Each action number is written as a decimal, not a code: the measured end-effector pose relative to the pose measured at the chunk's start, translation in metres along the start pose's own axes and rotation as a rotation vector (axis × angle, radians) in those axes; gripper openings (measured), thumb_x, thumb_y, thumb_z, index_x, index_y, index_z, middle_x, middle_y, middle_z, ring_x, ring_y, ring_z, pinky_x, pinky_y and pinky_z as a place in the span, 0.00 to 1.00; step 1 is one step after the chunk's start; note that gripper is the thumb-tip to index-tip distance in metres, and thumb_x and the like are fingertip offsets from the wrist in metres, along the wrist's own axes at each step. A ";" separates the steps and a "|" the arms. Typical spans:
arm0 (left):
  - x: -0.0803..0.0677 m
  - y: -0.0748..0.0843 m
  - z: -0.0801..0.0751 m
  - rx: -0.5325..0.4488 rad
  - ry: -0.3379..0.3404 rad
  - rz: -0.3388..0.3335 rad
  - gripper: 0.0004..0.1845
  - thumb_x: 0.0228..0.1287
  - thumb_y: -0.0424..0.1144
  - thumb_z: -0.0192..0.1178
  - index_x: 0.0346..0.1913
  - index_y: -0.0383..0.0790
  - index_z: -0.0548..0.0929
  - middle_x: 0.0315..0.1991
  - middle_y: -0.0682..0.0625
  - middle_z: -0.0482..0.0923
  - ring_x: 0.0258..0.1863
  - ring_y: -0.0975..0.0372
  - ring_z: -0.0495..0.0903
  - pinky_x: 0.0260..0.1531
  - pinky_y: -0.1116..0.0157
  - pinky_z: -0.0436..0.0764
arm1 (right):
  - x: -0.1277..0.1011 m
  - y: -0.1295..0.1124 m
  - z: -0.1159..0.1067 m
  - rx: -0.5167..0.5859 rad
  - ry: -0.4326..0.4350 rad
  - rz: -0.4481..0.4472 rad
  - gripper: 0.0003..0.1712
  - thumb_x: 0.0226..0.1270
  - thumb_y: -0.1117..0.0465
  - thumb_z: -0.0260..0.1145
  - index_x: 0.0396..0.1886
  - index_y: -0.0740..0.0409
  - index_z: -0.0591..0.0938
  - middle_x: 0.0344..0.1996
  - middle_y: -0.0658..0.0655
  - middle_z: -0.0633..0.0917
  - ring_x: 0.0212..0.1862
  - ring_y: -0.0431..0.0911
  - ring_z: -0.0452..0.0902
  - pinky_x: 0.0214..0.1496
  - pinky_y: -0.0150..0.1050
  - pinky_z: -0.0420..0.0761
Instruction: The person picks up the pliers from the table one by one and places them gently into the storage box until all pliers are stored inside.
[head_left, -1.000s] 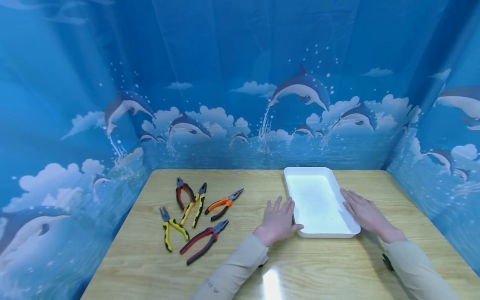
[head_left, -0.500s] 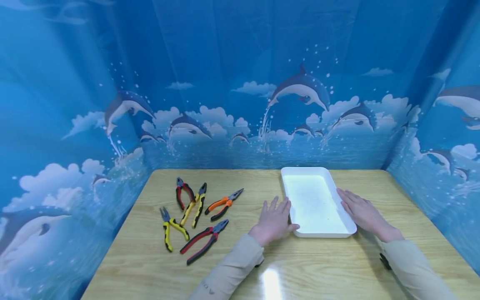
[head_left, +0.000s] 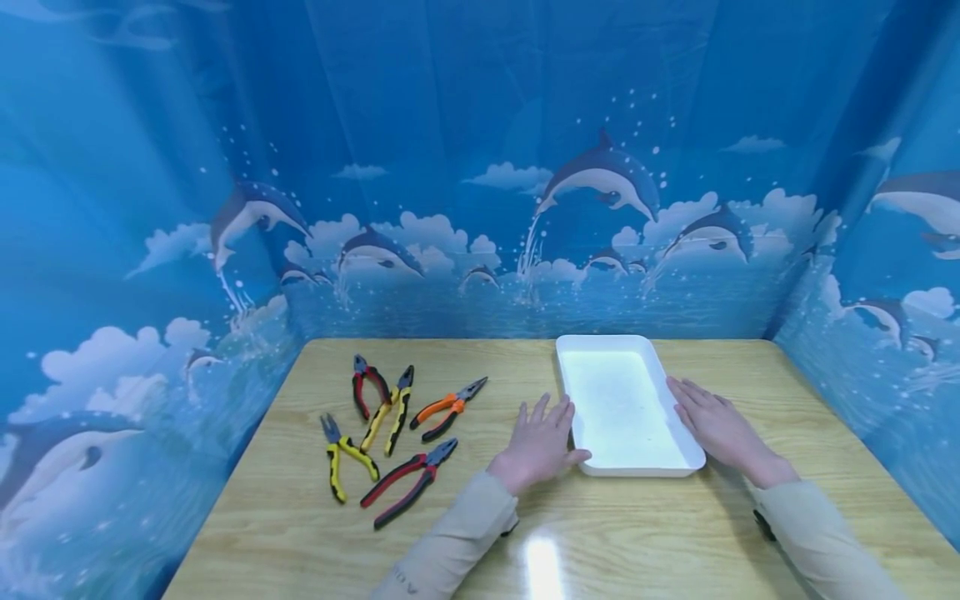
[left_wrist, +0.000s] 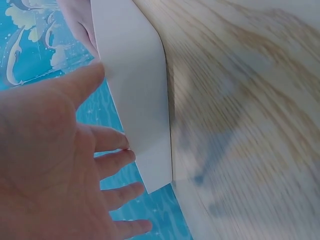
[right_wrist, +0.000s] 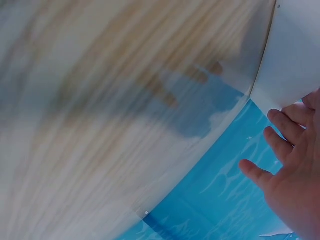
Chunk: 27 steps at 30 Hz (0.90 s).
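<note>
**Head view: two flat hands bracket a white tray**

Head camera shows the tray [head_left: 626, 408] lying flat on the wooden surface [head_left: 600, 533], its long axis running away from the person. The left hand [head_left: 536, 442] rests palm down against the tray's left long wall, fingers [head_left: 542, 410] straight and spread, thumb reaching along the near left corner. The right hand [head_left: 712, 427] lies against the right long wall, fingers straight and close together, pointing away from the person. Neither hand curls round anything; both press the tray from the sides with stretched fingers.

Left wrist view shows the left palm and spread fingers [left_wrist: 117, 162] touching the tray's white outer wall [left_wrist: 135, 100], thumb laid at its edge. Right wrist view is blurred; the right fingers [right_wrist: 282, 132] lie straight just beside the tray's corner [right_wrist: 292, 55].

Well to the left of the left fingers five pliers lie in a loose group: red-black [head_left: 367, 385], yellow-black [head_left: 393, 408], orange [head_left: 446, 408], yellow [head_left: 341, 458], and a larger red-black pair [head_left: 408, 482] nearest the left sleeve [head_left: 450, 550].
</note>
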<state>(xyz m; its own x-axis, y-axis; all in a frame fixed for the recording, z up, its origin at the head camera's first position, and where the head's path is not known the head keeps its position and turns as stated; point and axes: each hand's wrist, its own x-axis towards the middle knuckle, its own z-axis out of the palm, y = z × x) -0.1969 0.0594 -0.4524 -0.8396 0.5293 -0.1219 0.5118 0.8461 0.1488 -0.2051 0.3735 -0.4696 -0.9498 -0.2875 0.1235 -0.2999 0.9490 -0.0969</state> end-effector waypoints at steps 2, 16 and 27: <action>-0.001 -0.001 0.000 -0.001 0.000 0.001 0.43 0.73 0.66 0.48 0.81 0.45 0.54 0.81 0.52 0.49 0.80 0.51 0.47 0.76 0.45 0.51 | 0.000 -0.002 0.000 -0.002 -0.004 -0.003 0.30 0.82 0.58 0.49 0.75 0.71 0.62 0.71 0.73 0.66 0.72 0.69 0.60 0.67 0.69 0.64; -0.007 -0.007 -0.001 0.009 0.009 0.003 0.43 0.73 0.66 0.49 0.80 0.44 0.55 0.81 0.51 0.49 0.80 0.50 0.48 0.75 0.44 0.52 | 0.002 -0.011 0.003 -0.004 0.008 -0.003 0.30 0.82 0.59 0.50 0.75 0.71 0.63 0.71 0.72 0.67 0.72 0.69 0.61 0.65 0.71 0.65; -0.015 -0.013 -0.004 -0.003 0.004 0.004 0.43 0.73 0.64 0.50 0.80 0.42 0.55 0.81 0.50 0.49 0.80 0.49 0.48 0.75 0.43 0.51 | 0.004 -0.018 0.007 -0.022 0.027 -0.031 0.29 0.81 0.61 0.52 0.74 0.73 0.64 0.71 0.73 0.68 0.71 0.69 0.62 0.64 0.70 0.67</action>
<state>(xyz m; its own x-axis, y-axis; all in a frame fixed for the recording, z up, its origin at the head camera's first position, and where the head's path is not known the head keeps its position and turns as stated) -0.1911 0.0402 -0.4489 -0.8382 0.5324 -0.1178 0.5146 0.8438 0.1523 -0.2044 0.3542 -0.4744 -0.9373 -0.3133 0.1525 -0.3265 0.9425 -0.0706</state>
